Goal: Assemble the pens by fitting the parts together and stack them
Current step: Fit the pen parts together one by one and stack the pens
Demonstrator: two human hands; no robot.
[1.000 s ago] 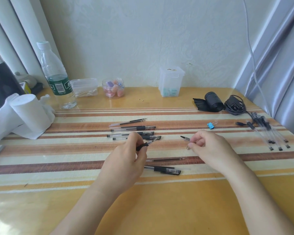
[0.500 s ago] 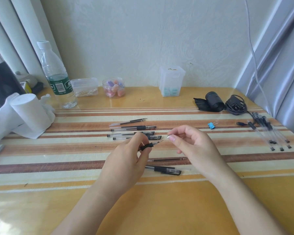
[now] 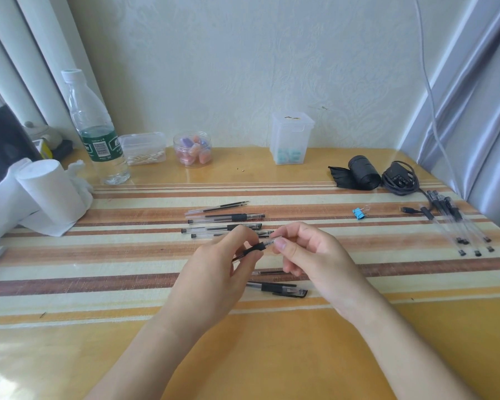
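A glossy yellow table (image 3: 272, 356) with a striped mat (image 3: 113, 272) meets a pale wall (image 3: 243, 67). Above its middle, the left hand (image 3: 214, 281) pinches a pen (image 3: 256, 247) by the black grip and the right hand (image 3: 309, 261) pinches its clear end. A pile of pens (image 3: 456, 223) lies by the right edge.

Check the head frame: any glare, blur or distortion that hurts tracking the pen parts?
Head view: soft daylight, faint shadows; pale sheen on the glossy table at lower left; wide-angle bending tilts the curtain edges at right; the left hand, right hand and held pen are sharp, no motion blur; the clear pens at far right are low-contrast against the stripes.
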